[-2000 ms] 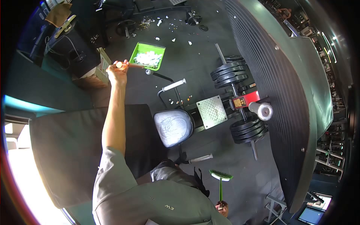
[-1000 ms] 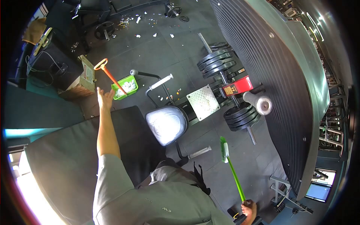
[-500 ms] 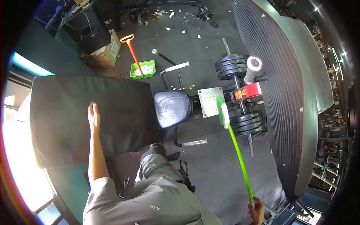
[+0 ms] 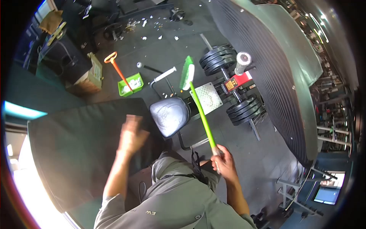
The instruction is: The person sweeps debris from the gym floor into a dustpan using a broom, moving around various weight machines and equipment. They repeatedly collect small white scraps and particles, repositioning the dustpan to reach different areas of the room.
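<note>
A long-handled broom with a bright green handle (image 4: 203, 120) is gripped near its lower end by my right hand (image 4: 225, 164), the fingers wrapped round it. Its white-and-green head (image 4: 187, 73) is raised beyond the patterned metal plate (image 4: 206, 98), overlapping the floor in this view. My left hand (image 4: 132, 135), somewhat blurred, is over the dark padded mat (image 4: 87, 152) with its thumb apart and nothing in it. Beyond the mat stands a green dustpan (image 4: 138, 87) with an orange handle (image 4: 119, 72), holding white scraps.
A small padded seat (image 4: 170, 114) with metal bars lies ahead of me. Right of the plate are stacked weight plates (image 4: 219, 60) and a large ribbed panel (image 4: 263, 76). White debris (image 4: 144, 23) is scattered on the far floor, and a cardboard box (image 4: 89, 80) sits at left.
My right hand has brought the broom up and to the left, its head leaving the metal plate. My left hand has moved right across the mat. The view has turned and shifted.
</note>
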### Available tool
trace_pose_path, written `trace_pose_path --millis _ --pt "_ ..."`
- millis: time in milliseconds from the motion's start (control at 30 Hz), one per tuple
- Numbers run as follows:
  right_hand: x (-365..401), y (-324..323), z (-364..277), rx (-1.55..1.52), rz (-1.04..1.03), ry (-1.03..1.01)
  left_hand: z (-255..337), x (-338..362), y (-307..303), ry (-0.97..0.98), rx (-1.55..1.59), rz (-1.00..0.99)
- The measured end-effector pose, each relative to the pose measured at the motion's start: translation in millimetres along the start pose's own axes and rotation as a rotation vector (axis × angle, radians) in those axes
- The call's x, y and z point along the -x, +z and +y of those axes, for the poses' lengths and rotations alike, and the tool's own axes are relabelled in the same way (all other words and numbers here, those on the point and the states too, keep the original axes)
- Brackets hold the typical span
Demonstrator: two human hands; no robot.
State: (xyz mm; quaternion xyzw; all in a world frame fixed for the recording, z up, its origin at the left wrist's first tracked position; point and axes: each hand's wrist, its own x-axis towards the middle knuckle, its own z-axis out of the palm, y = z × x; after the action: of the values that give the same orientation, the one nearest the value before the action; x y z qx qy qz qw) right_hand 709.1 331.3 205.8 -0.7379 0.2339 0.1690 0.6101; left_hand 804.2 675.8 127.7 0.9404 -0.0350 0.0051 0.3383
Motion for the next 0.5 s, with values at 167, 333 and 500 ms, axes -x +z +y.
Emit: trace_pose_path --millis 167,333,500 --pt "-4.1 58.5 -42.9 0.002 -0.065 0.017 133.2 -16.5 78.6 0.477 0.276 -0.345" --pt "1.8 57.8 -75.0 -0.151 -0.128 -0.109 126.6 -58.6 103.1 0.622 0.465 -0.296" --pt "87.1 24.4 -170.5 0.602 0.592 -1.091 119.5 -102.6 54.1 0.544 0.854 -0.367"
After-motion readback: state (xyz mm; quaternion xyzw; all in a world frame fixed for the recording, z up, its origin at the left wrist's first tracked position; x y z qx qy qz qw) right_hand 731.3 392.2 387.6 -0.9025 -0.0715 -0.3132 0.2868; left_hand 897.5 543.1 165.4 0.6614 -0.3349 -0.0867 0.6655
